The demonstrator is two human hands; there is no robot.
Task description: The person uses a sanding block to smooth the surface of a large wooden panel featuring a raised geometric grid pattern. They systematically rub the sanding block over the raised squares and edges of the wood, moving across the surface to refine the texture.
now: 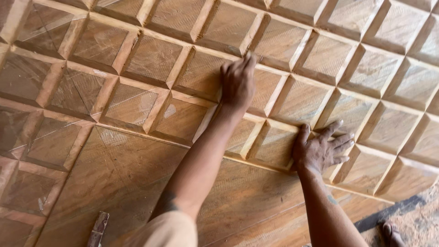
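Observation:
A large wooden panel (114, 174) lies under me, carved into a grid of raised squares divided by pale ribs. My left hand (238, 82) reaches far forward and lies palm down on a rib (274, 73) between two squares, fingers straight and close together; what is under the palm is hidden. My right hand (320, 151) rests flat nearer to me, fingers spread over the corner of a raised square (274, 146) at the edge of the carved grid. Neither hand visibly holds anything.
A flat, uncarved stretch of the panel lies below the grid. A small tool with a dull metal end (97, 228) lies on it at the bottom left. At the bottom right, a bare foot (391, 232) stands on sawdust-covered floor (420, 219) beside the panel's edge.

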